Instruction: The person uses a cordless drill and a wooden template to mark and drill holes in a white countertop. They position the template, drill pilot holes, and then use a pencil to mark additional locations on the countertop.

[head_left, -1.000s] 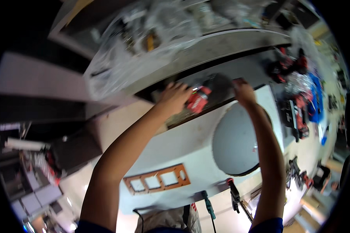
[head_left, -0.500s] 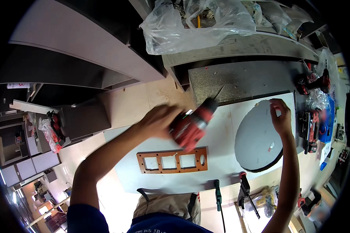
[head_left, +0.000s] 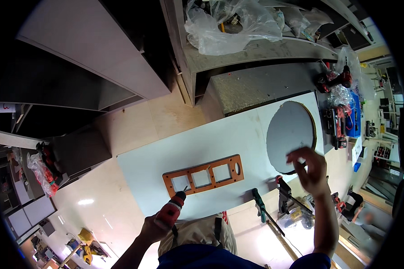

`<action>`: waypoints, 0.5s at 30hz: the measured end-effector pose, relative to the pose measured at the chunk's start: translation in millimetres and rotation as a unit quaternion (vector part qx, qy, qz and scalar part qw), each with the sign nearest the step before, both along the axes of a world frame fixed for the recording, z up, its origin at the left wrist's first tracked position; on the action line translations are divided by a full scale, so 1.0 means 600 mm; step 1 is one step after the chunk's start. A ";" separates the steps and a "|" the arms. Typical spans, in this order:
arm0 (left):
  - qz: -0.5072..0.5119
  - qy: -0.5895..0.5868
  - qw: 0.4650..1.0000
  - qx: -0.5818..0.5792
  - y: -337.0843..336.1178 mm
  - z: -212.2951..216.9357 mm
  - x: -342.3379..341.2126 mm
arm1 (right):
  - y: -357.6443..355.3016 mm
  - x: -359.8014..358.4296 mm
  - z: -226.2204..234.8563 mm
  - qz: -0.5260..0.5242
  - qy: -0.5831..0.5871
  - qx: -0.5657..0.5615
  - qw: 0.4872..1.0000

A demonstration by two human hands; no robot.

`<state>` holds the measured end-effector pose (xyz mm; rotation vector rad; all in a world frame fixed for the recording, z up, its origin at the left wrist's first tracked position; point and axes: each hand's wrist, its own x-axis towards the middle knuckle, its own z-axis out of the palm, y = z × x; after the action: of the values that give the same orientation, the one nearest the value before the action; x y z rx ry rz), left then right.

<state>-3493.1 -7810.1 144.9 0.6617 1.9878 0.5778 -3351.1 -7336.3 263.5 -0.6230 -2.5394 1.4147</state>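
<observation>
Red-and-black cordless drill (head_left: 171,212) sits in the left hand (head_left: 151,228), fingers wrapped tight round the handle, bit aimed at the near-left end of the orange wooden template with three square cutouts and one oval (head_left: 203,175). Drill looks dense, rigid, battery-heavy; the rubbery pistol grip is the spot to hold. Template is thin, stiff ply, flat on the pale grey panel (head_left: 175,157). Right hand (head_left: 310,168) hovers empty, fingers loosely spread, over the grey round disc (head_left: 289,134). Bar clamps (head_left: 283,197) at the near edge
</observation>
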 end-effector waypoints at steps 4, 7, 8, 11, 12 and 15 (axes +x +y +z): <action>-0.018 -0.016 1.000 0.002 0.007 -0.001 -0.012 | -0.156 0.075 0.045 0.036 -0.021 -0.177 0.983; 0.004 -0.047 0.999 0.024 0.015 -0.010 -0.017 | -0.260 0.108 0.002 0.061 -0.046 -0.327 0.942; 0.018 -0.056 0.998 0.034 0.018 -0.013 -0.018 | -0.287 0.116 -0.017 0.046 -0.059 -0.341 0.937; 0.030 -0.058 0.998 0.024 0.031 -0.017 -0.019 | -0.335 0.136 -0.073 0.001 -0.089 -0.379 0.921; 0.021 -0.056 0.998 0.024 0.037 -0.016 -0.020 | -0.339 0.141 -0.091 -0.004 -0.103 -0.359 0.928; 0.005 -0.051 0.998 0.023 0.056 -0.008 -0.023 | -0.335 0.158 -0.126 -0.034 -0.114 -0.322 0.939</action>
<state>-3506.8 -7776.4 140.1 0.6375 1.8887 0.6527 -3256.3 -7537.5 188.1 -1.0068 -2.1358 2.2775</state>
